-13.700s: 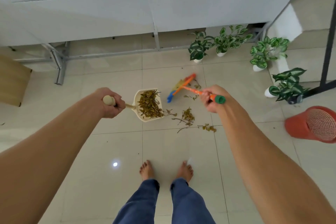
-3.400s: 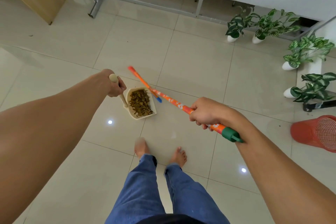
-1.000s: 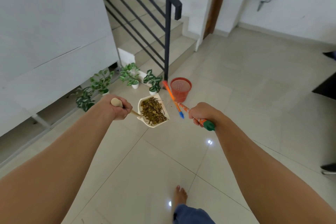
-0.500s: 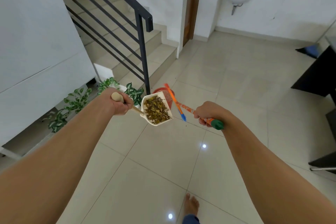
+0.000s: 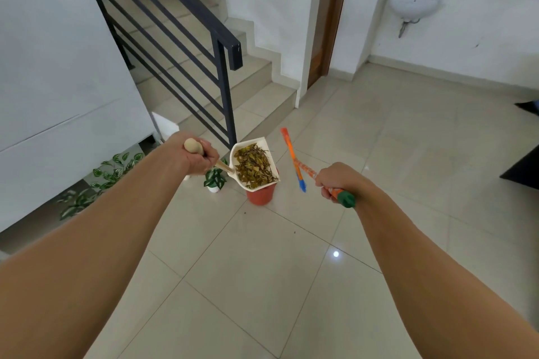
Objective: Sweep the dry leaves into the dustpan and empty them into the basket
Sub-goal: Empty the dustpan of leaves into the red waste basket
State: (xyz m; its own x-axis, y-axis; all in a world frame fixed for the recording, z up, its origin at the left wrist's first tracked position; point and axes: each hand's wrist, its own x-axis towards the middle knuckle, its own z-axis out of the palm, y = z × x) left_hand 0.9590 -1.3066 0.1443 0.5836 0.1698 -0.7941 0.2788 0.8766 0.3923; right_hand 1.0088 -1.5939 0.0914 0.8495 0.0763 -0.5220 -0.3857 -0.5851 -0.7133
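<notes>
- The left hand (image 5: 194, 158) is wrapped tight around the wooden handle of the dustpan (image 5: 254, 167).
- The dustpan, full of dry leaves (image 5: 253, 167), is held directly above the basket (image 5: 260, 195), hiding its mouth.
- The right hand (image 5: 335, 182) is clenched around the broom (image 5: 303, 167), to the right of the basket.
- A potted plant (image 5: 215, 179) stands just left of the basket.

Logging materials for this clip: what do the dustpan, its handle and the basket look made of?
Dustpan: cream plastic by its smooth, thin moulded walls. Handle, gripped by the left hand: pale, matte, rounded knob, likely wood. Basket: red-orange, uniform colour, probably plastic; it is mostly hidden behind the dustpan.
</notes>
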